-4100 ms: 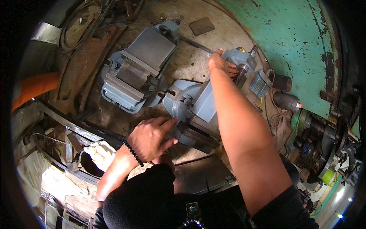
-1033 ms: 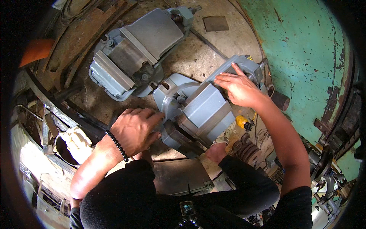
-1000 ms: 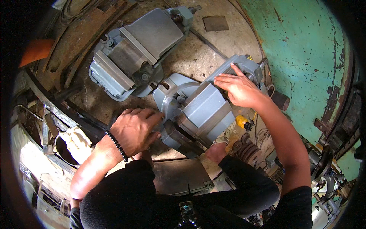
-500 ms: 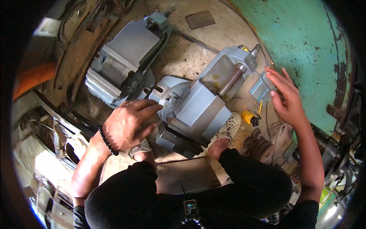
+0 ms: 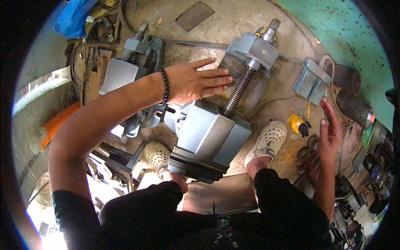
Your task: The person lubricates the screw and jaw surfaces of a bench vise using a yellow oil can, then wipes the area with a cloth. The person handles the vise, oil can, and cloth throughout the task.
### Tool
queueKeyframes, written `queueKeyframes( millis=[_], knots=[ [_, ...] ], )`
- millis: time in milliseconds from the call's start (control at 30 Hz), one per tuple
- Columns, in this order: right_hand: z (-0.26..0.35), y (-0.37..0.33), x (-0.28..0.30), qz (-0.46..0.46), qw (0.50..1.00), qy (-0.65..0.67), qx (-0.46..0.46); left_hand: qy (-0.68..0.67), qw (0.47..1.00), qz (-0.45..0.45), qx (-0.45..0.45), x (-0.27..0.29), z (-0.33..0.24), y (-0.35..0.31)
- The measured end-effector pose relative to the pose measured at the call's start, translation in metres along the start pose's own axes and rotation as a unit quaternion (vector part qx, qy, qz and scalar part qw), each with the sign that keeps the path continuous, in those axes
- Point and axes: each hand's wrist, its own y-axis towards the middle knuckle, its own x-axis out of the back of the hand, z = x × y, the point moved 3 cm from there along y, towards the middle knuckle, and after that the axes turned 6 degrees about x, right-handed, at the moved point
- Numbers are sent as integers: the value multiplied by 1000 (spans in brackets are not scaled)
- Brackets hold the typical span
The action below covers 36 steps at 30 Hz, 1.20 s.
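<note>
A grey-blue machine vise [image 5: 210, 133] with a long threaded screw [image 5: 239, 91] stands on the floor between my feet. My left hand [image 5: 196, 83], with a black bead bracelet at the wrist, reaches over the vise bed beside the screw. Its fingers are spread, with nothing in them; whether they touch the metal I cannot tell. My right hand [image 5: 330, 135] hangs off to the right, fingers stretched out and holding nothing I can see. Closest to it are a grey-blue ridged foot pedal [image 5: 310, 81] and a small yellow and black object [image 5: 298, 124].
A second machine vise [image 5: 121, 77] stands at the left. A flat dark plate [image 5: 194, 16] lies farther back. Dark pipes [image 5: 348, 79] and a green panel [image 5: 366, 41] are on the right. Light perforated clogs [image 5: 268, 139] are on my feet, near a brown board [image 5: 221, 193].
My left hand has moved forward and right, from the vise's near left side to over its bed. My right hand has dropped back from the pedal. The view has shifted.
</note>
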Motion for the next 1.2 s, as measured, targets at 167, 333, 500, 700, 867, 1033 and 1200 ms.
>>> queueKeyframes(
  millis=[167,333,500,700,867,1033,1200],
  knots=[
    [-12,0,12,35,998,-50,-8,41,999,22,-11,-12,5,28],
    [-15,3,11,67,993,-99,15,-16,993,86,-81,-16,0,14],
    [-14,4,10,122,973,-189,43,-30,995,52,-83,-20,13,4],
    [-16,7,10,125,971,-197,46,-51,989,73,-121,-18,9,3],
    [-17,10,8,106,979,-165,56,-33,980,71,-185,-17,18,15],
    [-15,16,7,110,966,-214,90,-3,978,61,-200,-18,10,28],
    [-17,16,7,115,964,-215,106,-8,982,90,-169,-17,12,17]
  ],
)
